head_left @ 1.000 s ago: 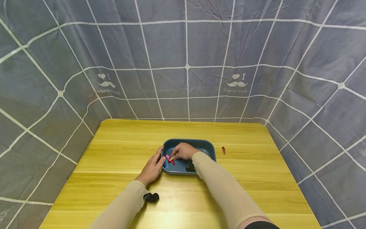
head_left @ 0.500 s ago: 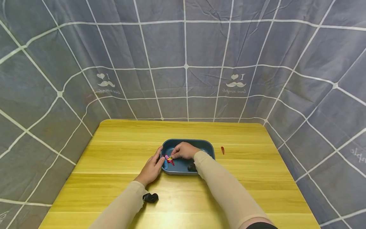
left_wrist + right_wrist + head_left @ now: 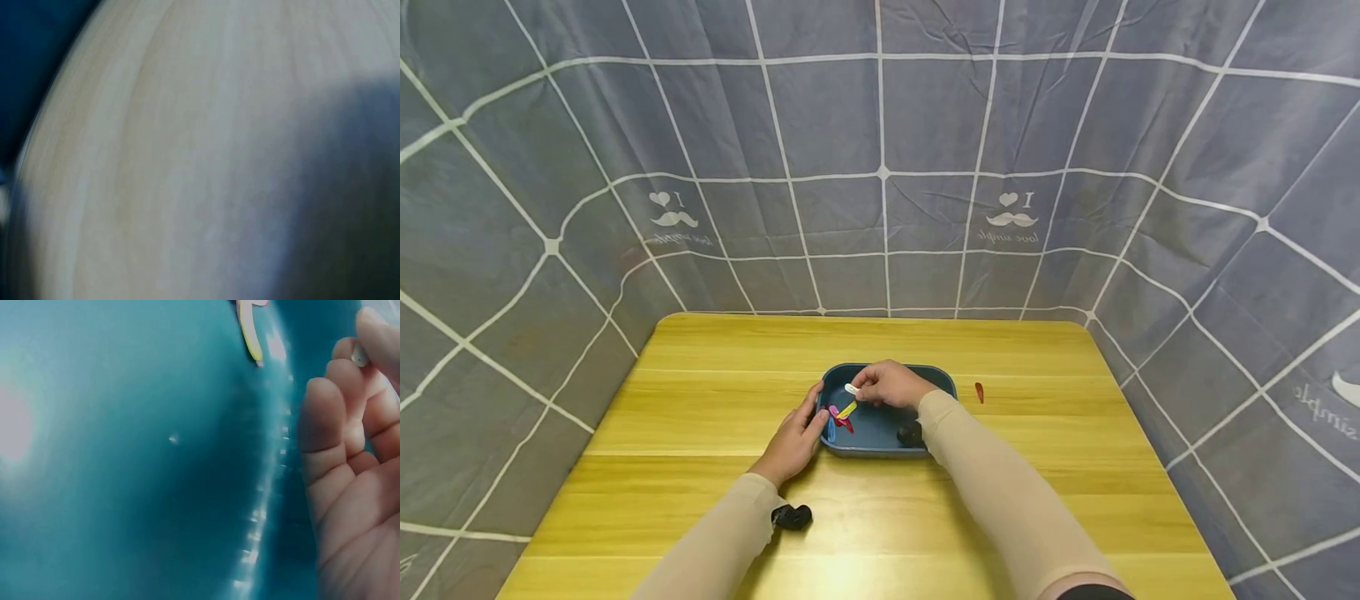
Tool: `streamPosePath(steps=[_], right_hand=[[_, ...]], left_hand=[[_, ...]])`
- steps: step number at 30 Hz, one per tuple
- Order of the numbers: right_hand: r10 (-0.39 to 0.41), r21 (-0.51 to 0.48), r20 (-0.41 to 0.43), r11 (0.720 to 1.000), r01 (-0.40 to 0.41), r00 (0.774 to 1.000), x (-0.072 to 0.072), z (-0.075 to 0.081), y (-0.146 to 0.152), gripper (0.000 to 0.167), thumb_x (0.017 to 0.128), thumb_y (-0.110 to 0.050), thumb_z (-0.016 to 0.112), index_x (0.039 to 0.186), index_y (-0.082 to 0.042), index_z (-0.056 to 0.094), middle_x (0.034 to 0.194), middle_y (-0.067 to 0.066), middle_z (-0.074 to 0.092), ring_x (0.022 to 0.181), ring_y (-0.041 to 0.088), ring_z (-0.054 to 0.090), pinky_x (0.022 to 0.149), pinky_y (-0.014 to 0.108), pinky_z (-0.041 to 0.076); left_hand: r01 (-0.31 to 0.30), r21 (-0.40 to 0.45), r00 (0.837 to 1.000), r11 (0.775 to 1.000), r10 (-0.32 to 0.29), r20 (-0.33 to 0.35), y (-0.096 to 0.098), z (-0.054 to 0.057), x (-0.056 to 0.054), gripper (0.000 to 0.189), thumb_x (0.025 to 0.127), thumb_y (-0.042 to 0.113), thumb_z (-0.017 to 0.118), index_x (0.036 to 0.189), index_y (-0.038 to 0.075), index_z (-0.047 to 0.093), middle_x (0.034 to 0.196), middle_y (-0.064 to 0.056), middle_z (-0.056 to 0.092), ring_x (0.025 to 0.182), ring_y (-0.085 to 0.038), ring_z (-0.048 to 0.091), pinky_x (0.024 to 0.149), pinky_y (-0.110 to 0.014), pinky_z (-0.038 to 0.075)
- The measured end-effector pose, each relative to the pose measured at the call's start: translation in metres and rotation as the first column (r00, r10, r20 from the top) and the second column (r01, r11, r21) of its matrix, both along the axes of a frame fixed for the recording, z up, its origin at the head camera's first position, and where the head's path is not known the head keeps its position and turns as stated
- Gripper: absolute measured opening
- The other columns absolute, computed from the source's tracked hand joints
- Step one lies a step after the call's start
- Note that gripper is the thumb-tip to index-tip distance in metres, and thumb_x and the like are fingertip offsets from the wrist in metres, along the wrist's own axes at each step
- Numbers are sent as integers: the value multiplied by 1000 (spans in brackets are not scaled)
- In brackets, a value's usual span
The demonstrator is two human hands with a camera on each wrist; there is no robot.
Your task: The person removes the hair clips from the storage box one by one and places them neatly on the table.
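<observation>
1. While the right forearm is slanting over the near right corner of the tray, the right grip is pinching a white clip over the tray.
2. Left grip is resting, fingers fairly straight, along the tray's left side.
3. Yellow clip and blue clip are lying in the tray's left end.
4. Red clip is lying on the surface, right of the tray.

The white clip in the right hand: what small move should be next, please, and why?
Probably lift the white clip and carry it right, past the rim of the blue tray. The right hand pinches it over the tray, and a red clip lies on the table outside, to the right, so clips may belong there.
</observation>
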State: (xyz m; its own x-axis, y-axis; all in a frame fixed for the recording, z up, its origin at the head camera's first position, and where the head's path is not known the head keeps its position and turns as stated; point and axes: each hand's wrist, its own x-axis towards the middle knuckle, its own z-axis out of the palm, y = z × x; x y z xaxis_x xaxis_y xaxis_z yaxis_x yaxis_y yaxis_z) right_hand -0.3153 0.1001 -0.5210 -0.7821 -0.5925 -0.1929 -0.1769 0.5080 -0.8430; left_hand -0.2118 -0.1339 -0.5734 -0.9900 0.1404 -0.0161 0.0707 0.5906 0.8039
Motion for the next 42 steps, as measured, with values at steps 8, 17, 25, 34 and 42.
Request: streamPosePath(steps=[8, 17, 25, 34, 42], right_hand=[[-4, -66, -9, 998, 4, 1000, 0, 13, 12, 43, 102, -7, 67, 145, -6, 64, 97, 29, 69, 70, 14, 58, 68, 26, 54], [-143, -146, 7, 979, 143, 990, 2, 31, 31, 47, 100, -4, 69, 146, -1, 61, 92, 4, 62, 85, 31, 69, 80, 30, 62], [-231, -187, -17, 956, 224, 973, 5, 50, 66, 48, 102, -5, 67, 149, -4, 59, 111, 15, 65, 96, 43, 67, 76, 31, 60], [-318, -110, -28, 943, 314, 948, 10, 53, 126, 53, 106, -15, 64, 157, -10, 50, 136, 19, 63, 104, 37, 71, 82, 30, 58], [-408, -153, 18, 901, 406, 913, 12, 40, 177, 56, 106, -5, 59, 159, 2, 41, 138, 30, 52, 106, 20, 72, 100, 37, 60]], left_hand=[[1, -8, 1000, 1000, -1, -4, -1, 3, 2, 57, 114, 41, 42, 168, 36, 24, 165, -17, 45, 146, -46, 46, 117, -71, 35], [1, -10, 1000, 1000, -1, -12, -2, 2, 3, 57, 114, 39, 43, 169, 36, 24, 164, -17, 47, 144, -45, 48, 117, -70, 37], [7, 6, 1000, 1000, -7, 18, -1, 4, 2, 58, 114, 42, 43, 168, 39, 22, 165, -15, 45, 145, -43, 48, 119, -69, 35], [10, 5, 1000, 1000, -10, 19, -3, 4, 1, 58, 114, 44, 42, 169, 38, 22, 165, -18, 44, 145, -45, 46, 119, -70, 34], [15, 10, 1000, 1000, -15, 15, -1, 2, 0, 58, 114, 43, 42, 169, 38, 22, 166, -16, 43, 146, -44, 46, 120, -70, 33]])
